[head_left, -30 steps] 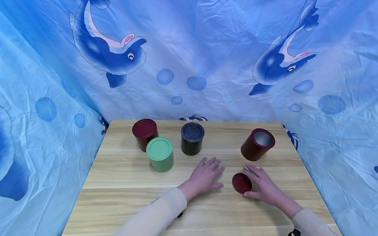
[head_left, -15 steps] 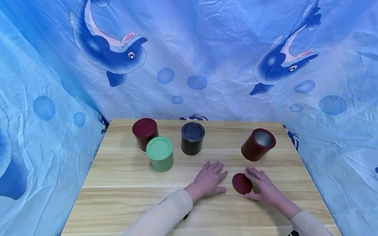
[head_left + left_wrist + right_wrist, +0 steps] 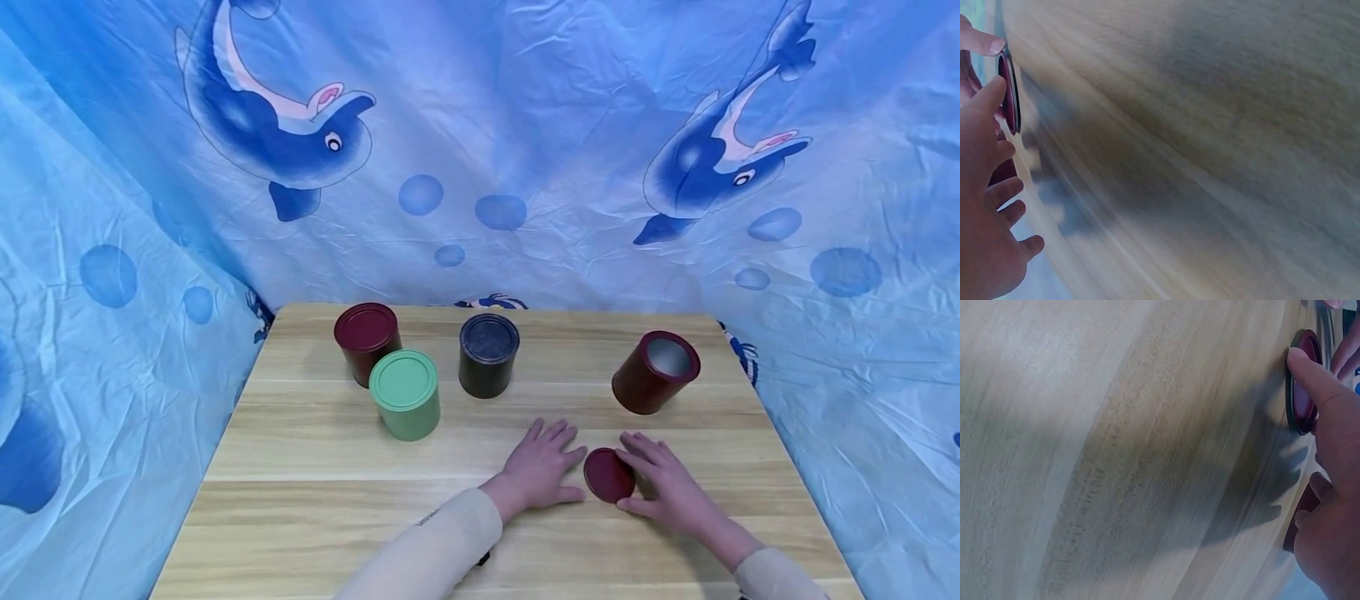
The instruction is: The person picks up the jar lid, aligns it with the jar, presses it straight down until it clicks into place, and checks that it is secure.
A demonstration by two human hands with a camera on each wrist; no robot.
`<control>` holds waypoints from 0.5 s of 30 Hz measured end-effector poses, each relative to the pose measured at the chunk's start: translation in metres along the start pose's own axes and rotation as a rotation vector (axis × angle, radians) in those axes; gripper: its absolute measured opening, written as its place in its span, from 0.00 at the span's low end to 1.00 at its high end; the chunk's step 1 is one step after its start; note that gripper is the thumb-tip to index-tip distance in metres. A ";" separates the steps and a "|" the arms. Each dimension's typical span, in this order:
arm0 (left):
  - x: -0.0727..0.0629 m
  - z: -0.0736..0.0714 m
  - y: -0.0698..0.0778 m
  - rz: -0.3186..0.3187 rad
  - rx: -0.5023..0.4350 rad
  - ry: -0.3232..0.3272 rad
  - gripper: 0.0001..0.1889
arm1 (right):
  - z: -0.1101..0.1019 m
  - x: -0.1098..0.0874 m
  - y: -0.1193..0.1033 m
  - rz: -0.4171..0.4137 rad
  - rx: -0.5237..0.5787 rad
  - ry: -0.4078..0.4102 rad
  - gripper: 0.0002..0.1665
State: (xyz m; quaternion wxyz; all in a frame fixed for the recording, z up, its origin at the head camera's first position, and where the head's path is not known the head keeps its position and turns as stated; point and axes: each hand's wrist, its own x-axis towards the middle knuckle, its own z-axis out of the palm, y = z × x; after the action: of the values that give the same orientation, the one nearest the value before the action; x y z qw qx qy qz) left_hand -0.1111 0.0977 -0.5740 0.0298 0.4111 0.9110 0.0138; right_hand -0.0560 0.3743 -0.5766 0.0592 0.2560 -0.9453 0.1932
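A round dark red lid [image 3: 609, 477] lies near the front right of the table. My right hand [image 3: 669, 493] holds it by its right edge, thumb at the near side and fingers at the far side. In the right wrist view the thumb [image 3: 1300, 361] meets the rim of the lid [image 3: 1305, 406]. My left hand [image 3: 538, 468], palm down with fingers spread, is just left of the lid; in the left wrist view its thumb overlaps the lid [image 3: 1014, 103]. Behind the right hand stands a dark red can [image 3: 645, 379] without a lid, its pale inside showing.
Three lidded cans stand farther back on the wooden table [image 3: 300, 517]: a dark red can [image 3: 367, 342] at the left, a green can [image 3: 407, 396] in front of it and a black can [image 3: 487, 357]. A blue dolphin-print curtain [image 3: 465, 150] surrounds the table.
My left hand has moved right and nearer to the lid. The lid has shifted slightly left and toward the front, with my right hand moving along at its edge.
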 end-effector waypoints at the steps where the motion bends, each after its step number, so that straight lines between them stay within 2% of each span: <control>1: 0.000 0.000 0.000 -0.002 0.004 -0.003 0.39 | 0.001 0.001 -0.001 -0.002 -0.002 0.002 0.46; 8: -0.001 0.003 -0.003 -0.003 0.010 -0.021 0.42 | 0.005 0.005 -0.010 -0.013 0.023 -0.006 0.45; 15: -0.004 0.008 -0.009 -0.001 0.014 0.011 0.44 | 0.011 0.011 -0.014 -0.040 0.052 -0.016 0.45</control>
State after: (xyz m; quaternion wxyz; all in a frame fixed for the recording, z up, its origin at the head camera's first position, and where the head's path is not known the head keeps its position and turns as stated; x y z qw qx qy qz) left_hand -0.1148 0.0889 -0.5818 0.0217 0.4108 0.9114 0.0097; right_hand -0.0587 0.3535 -0.5797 0.0489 0.2777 -0.9351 0.2145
